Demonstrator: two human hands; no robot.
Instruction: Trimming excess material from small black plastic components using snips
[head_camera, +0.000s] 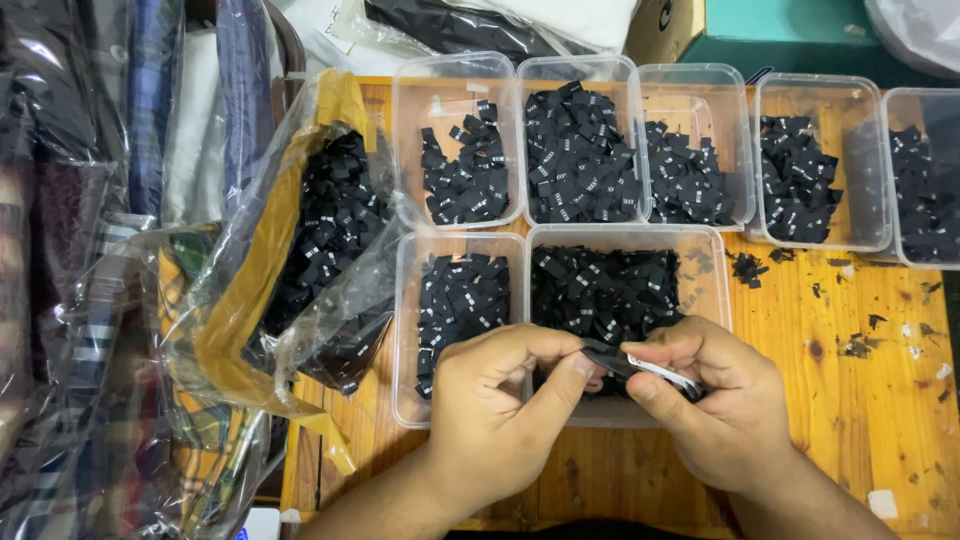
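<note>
The left hand (500, 410) and the right hand (715, 400) meet over the near edge of a large clear tub (712, 270), both pinching a small stack of black labels (640, 368). The stack's long axis runs roughly left to right between them, tilted slightly down toward the right hand, which grips most of it between thumb and curled fingers. The left thumb and forefinger close narrowly on its left tip, possibly on just the top label; the overlap hides this.
</note>
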